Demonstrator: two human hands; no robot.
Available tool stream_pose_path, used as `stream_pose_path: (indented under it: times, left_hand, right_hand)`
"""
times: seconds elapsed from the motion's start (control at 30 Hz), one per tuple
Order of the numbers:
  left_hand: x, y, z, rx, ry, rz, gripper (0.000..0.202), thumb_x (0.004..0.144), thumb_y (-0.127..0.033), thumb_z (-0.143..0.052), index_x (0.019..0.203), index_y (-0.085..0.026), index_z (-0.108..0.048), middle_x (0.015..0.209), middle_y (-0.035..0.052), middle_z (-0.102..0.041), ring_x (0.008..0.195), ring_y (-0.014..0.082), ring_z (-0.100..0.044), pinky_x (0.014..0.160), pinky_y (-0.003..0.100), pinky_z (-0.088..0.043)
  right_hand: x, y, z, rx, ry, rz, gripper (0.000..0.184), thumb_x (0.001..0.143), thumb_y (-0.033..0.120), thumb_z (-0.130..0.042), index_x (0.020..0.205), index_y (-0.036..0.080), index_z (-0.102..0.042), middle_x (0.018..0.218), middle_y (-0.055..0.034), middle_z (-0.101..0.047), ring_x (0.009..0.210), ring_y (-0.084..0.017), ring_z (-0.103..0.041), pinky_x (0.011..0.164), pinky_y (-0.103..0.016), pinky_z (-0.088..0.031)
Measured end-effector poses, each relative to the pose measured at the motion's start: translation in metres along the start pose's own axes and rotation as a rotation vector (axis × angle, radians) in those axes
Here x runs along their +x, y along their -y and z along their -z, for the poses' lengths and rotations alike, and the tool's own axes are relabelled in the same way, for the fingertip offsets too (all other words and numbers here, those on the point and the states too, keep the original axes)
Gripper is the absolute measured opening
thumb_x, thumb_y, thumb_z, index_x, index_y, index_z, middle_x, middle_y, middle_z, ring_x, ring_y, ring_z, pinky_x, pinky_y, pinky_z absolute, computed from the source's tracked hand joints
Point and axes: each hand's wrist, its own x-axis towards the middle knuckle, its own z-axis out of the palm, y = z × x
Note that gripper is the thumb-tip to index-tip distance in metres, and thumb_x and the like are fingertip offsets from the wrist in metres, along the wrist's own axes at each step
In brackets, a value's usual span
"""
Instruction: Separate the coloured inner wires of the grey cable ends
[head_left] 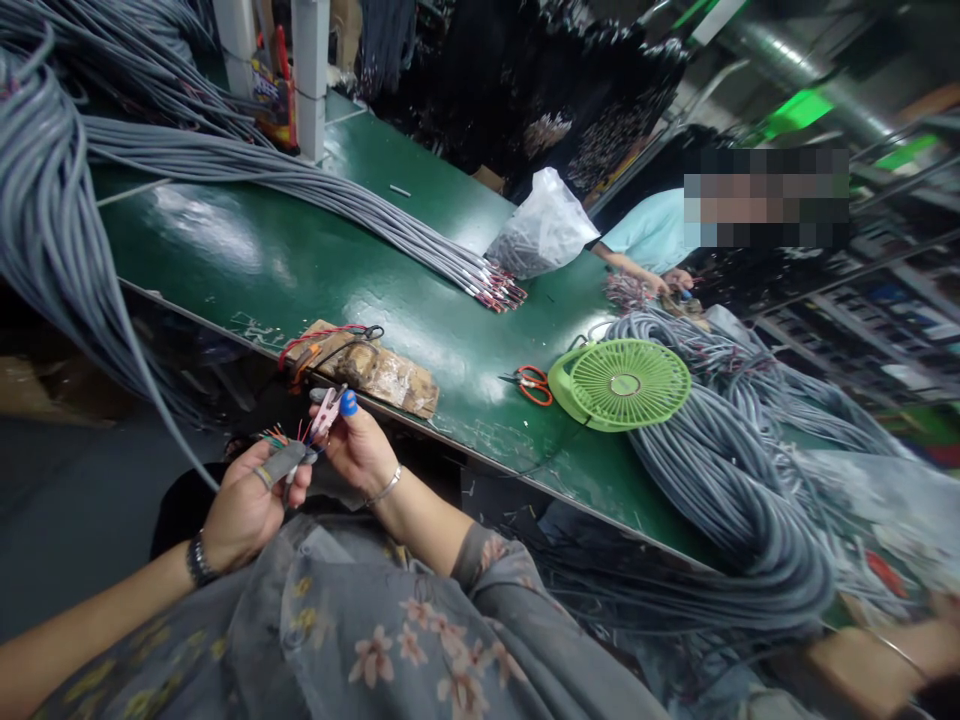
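Note:
My left hand [244, 505] is closed around the end of a grey cable [283, 462], whose coloured inner wires fan out at the tip. My right hand [358, 445] grips small pink snips [324, 410] right at those wires; its thumb wears a blue finger cap [349, 402]. Both hands are held in front of the near edge of the green table [247, 260], above my lap. The cable runs up to the left into a thick hanging bundle of grey cables [45, 200].
On the table lie a row of grey cables with stripped ends [420, 245], a taped brown block with wires [367, 368], orange scissors [531, 383], a green fan [621, 383] and a plastic bag [544, 232]. A big coil of grey cable [735, 480] fills the right. Another person [652, 240] works at the far side.

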Motion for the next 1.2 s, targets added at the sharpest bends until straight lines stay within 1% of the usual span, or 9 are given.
stream_pose_path:
  times: [0.2,0.3,0.43,0.5,0.67,0.73,0.83,1.03,1.2]
  left_hand:
    - [0.002,0.003,0.003,-0.005,-0.016,-0.016,0.03,0.04,-0.025,-0.089,0.058,-0.019,-0.065,0.043,-0.0002,-0.064,0.038,0.0091,-0.049,0.037,0.019,-0.038]
    - [0.001,0.004,0.006,0.004,0.018,-0.04,0.03,0.044,-0.025,-0.09,0.059,-0.018,-0.066,0.044,0.0,-0.063,0.038,0.009,-0.049,0.037,0.019,-0.039]
    - [-0.005,0.003,0.011,0.015,0.078,-0.06,0.027,0.048,-0.023,-0.09,0.062,-0.019,-0.067,0.045,-0.0009,-0.064,0.039,0.0097,-0.051,0.039,0.019,-0.041]
    - [-0.007,0.003,0.013,0.026,0.084,-0.084,0.026,0.047,-0.02,-0.09,0.061,-0.02,-0.068,0.046,-0.0008,-0.066,0.04,0.0106,-0.052,0.039,0.02,-0.043]
    - [-0.008,0.002,0.019,0.105,0.018,-0.245,0.023,0.048,-0.02,-0.089,0.061,-0.021,-0.07,0.05,0.0012,-0.069,0.042,0.0149,-0.06,0.041,0.024,-0.049]
    - [-0.007,0.001,0.022,0.164,-0.013,-0.337,0.022,0.05,-0.021,-0.09,0.063,-0.021,-0.072,0.052,0.0013,-0.071,0.043,0.0155,-0.062,0.043,0.025,-0.052]
    - [-0.004,0.001,0.023,0.24,-0.001,-0.416,0.019,0.052,-0.022,-0.09,0.063,-0.023,-0.074,0.054,0.0011,-0.072,0.045,0.0158,-0.064,0.045,0.025,-0.055]
    - [0.003,0.006,0.021,0.275,0.011,-0.439,0.021,0.052,-0.027,-0.091,0.063,-0.025,-0.074,0.054,0.0002,-0.073,0.045,0.0162,-0.065,0.045,0.023,-0.056]
    - [0.004,0.008,0.017,0.304,0.021,-0.429,0.023,0.052,-0.029,-0.092,0.063,-0.025,-0.072,0.054,0.0004,-0.073,0.045,0.0165,-0.064,0.045,0.024,-0.056]
  right_hand:
    - [-0.003,0.0,0.0,-0.015,0.008,-0.025,0.04,0.086,0.055,-0.08,0.084,0.017,-0.071,0.074,-0.0028,-0.071,0.067,-0.015,-0.062,0.062,-0.025,-0.051]
    - [-0.004,0.001,0.002,-0.05,0.027,-0.032,0.048,0.088,0.066,-0.073,0.086,0.018,-0.07,0.075,-0.0024,-0.07,0.067,-0.015,-0.061,0.06,-0.025,-0.05]
    - [-0.007,0.007,0.003,-0.098,0.079,-0.069,0.058,0.09,0.076,-0.06,0.081,0.018,-0.068,0.075,-0.0031,-0.07,0.064,-0.013,-0.06,0.055,-0.022,-0.049]
    - [-0.009,0.01,0.004,-0.128,0.109,-0.083,0.058,0.091,0.074,-0.06,0.08,0.018,-0.067,0.075,-0.0032,-0.07,0.063,-0.013,-0.059,0.054,-0.022,-0.049]
    - [-0.013,0.011,0.007,-0.218,0.112,-0.006,0.043,0.085,0.059,-0.078,0.085,0.018,-0.069,0.07,0.0007,-0.065,0.06,-0.01,-0.054,0.055,-0.02,-0.048]
    - [-0.013,0.01,0.008,-0.238,0.114,0.024,0.044,0.082,0.06,-0.08,0.083,0.018,-0.068,0.069,0.0009,-0.064,0.061,-0.01,-0.054,0.055,-0.02,-0.048]
    - [-0.012,0.008,0.008,-0.233,0.102,0.013,0.047,0.083,0.064,-0.077,0.082,0.018,-0.068,0.074,-0.0008,-0.067,0.063,-0.011,-0.054,0.056,-0.021,-0.047]
    - [-0.01,0.004,0.005,-0.145,0.055,-0.023,0.041,0.085,0.058,-0.079,0.085,0.019,-0.07,0.083,-0.0031,-0.071,0.073,-0.014,-0.062,0.066,-0.027,-0.051]
    - [-0.007,0.002,0.003,-0.098,0.03,-0.01,0.038,0.083,0.054,-0.083,0.079,0.019,-0.07,0.077,-0.0033,-0.07,0.07,-0.016,-0.061,0.063,-0.028,-0.05]
